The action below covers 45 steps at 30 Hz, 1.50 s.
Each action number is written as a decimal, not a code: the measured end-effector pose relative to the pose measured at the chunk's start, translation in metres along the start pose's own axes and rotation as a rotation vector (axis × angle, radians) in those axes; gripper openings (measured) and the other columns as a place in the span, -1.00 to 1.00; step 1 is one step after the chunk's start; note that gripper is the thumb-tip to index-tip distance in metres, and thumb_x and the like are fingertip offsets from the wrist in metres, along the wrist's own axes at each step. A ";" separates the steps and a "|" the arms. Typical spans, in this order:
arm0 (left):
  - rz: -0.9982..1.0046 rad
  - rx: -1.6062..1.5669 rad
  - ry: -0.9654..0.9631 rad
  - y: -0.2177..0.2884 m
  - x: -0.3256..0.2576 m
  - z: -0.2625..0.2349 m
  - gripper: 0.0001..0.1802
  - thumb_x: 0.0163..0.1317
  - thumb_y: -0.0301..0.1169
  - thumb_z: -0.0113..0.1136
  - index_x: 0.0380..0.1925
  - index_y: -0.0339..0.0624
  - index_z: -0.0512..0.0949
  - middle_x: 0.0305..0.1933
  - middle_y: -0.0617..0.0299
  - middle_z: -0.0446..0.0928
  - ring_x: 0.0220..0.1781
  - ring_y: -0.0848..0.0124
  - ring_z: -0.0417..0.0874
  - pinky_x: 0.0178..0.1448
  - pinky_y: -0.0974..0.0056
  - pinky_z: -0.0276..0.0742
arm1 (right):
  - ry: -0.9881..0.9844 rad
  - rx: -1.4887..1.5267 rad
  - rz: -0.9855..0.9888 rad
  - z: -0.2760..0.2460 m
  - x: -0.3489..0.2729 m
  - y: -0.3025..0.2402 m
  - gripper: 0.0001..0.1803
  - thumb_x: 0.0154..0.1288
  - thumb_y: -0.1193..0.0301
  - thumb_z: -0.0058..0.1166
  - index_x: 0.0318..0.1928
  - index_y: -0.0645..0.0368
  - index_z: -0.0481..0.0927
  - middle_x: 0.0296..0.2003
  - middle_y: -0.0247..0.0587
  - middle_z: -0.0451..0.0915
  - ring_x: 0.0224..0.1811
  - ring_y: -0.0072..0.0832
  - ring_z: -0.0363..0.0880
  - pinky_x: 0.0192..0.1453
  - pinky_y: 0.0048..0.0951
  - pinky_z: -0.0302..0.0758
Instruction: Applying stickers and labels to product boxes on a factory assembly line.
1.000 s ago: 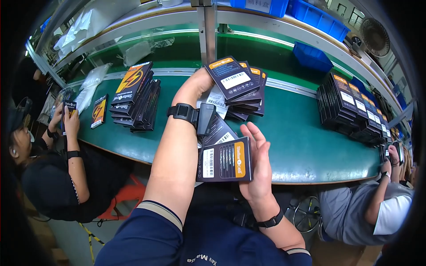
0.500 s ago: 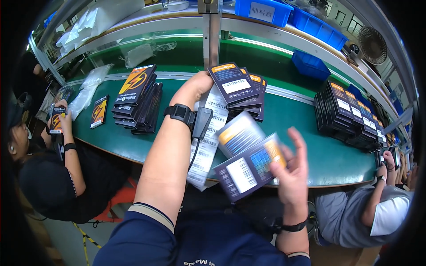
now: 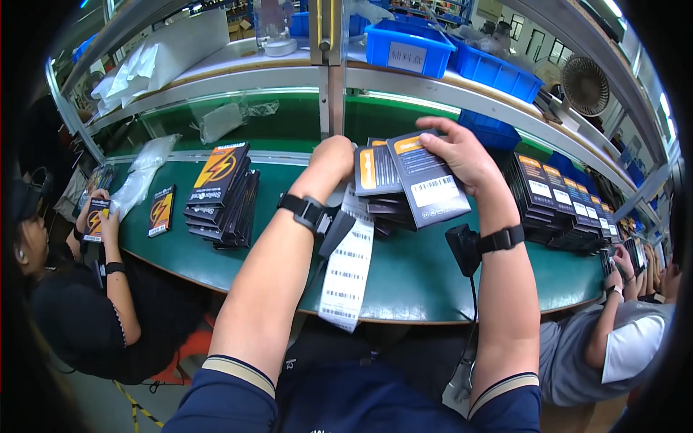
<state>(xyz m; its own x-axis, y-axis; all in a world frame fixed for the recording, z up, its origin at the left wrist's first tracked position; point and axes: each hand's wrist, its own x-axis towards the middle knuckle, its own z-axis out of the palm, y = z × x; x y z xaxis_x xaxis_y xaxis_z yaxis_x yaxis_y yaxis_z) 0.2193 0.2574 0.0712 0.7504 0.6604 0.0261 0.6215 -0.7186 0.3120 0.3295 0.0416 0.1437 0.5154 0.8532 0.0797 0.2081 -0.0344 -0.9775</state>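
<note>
My right hand (image 3: 465,155) grips a flat dark box (image 3: 432,186) with an orange band and a white barcode label, its thumb across the top corner. That box lies over the right side of a small pile, partly covering another box (image 3: 377,173) with an orange panel. My left hand (image 3: 334,156) is curled at the pile's left edge, its fingertips hidden. From under it a long white strip of barcode labels (image 3: 345,270) runs down toward me past the table's front edge; its upper end is hidden by the hand and the boxes.
A stack of orange-and-black boxes (image 3: 222,191) and a single box (image 3: 162,211) are on the green table (image 3: 289,292) to the left. Rows of stacked boxes (image 3: 543,206) line the right. Blue bins (image 3: 408,50) sit on the shelf above. Co-workers sit on both sides.
My right hand has moved up and away from me, bringing the boxes from near the table's front edge onto the pile. The label strip has swung slightly to the right.
</note>
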 end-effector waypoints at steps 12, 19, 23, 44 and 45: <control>0.001 -0.945 0.248 -0.011 -0.046 0.010 -0.83 0.23 -0.38 0.24 -0.28 -0.27 0.61 -0.30 0.12 0.68 -0.28 0.37 0.71 -0.20 0.28 0.60 | 0.121 0.143 0.085 0.000 0.044 0.064 -0.74 0.40 0.46 0.18 0.05 0.22 0.56 -0.19 -0.22 0.64 -0.22 -0.57 0.66 -0.15 -0.50 0.67; 0.035 -1.376 -0.165 -0.023 -0.055 0.019 -0.88 0.38 -0.39 0.18 -0.20 -0.20 0.56 -0.23 0.21 0.66 -0.27 0.46 0.72 -0.19 0.33 0.66 | 0.155 0.446 -0.001 0.004 0.027 0.098 -0.70 0.42 0.48 0.14 0.12 0.22 0.51 -0.18 -0.14 0.66 -0.19 -0.50 0.67 -0.13 -0.43 0.69; 0.027 -1.615 -0.298 -0.023 -0.065 0.022 -0.89 0.45 -0.40 0.11 -0.22 -0.19 0.54 -0.21 0.20 0.66 -0.27 0.43 0.73 -0.18 0.26 0.72 | 0.146 0.469 0.042 -0.012 0.016 0.095 -0.69 0.45 0.47 0.10 0.15 0.20 0.49 -0.18 -0.13 0.66 -0.23 -0.51 0.69 -0.18 -0.44 0.70; 0.116 -1.595 -0.200 -0.011 -0.127 0.033 -0.97 0.38 -0.52 0.13 -0.24 -0.21 0.54 0.42 0.13 0.25 0.12 0.47 0.58 0.04 0.32 0.66 | 0.618 -0.772 0.065 -0.065 -0.170 0.111 -0.46 0.24 0.40 0.28 0.24 0.16 0.51 0.23 0.07 0.47 0.31 -0.14 0.45 0.36 -0.28 0.34; 0.131 -1.552 -0.162 -0.009 -0.130 0.033 -0.97 0.35 -0.54 0.15 -0.25 -0.22 0.54 0.43 0.12 0.26 0.19 0.44 0.54 0.11 0.31 0.62 | 0.607 -0.783 0.003 -0.067 -0.175 0.116 -0.46 0.24 0.40 0.28 0.24 0.16 0.51 0.23 0.07 0.47 0.31 -0.14 0.45 0.36 -0.28 0.34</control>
<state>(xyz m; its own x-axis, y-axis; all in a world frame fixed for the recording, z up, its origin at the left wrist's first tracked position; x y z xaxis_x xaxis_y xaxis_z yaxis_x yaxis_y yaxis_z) 0.1236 0.1709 0.0338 0.8572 0.5110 0.0635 -0.2011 0.2188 0.9548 0.3189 -0.1466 0.0290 0.8098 0.4487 0.3780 0.5842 -0.5574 -0.5899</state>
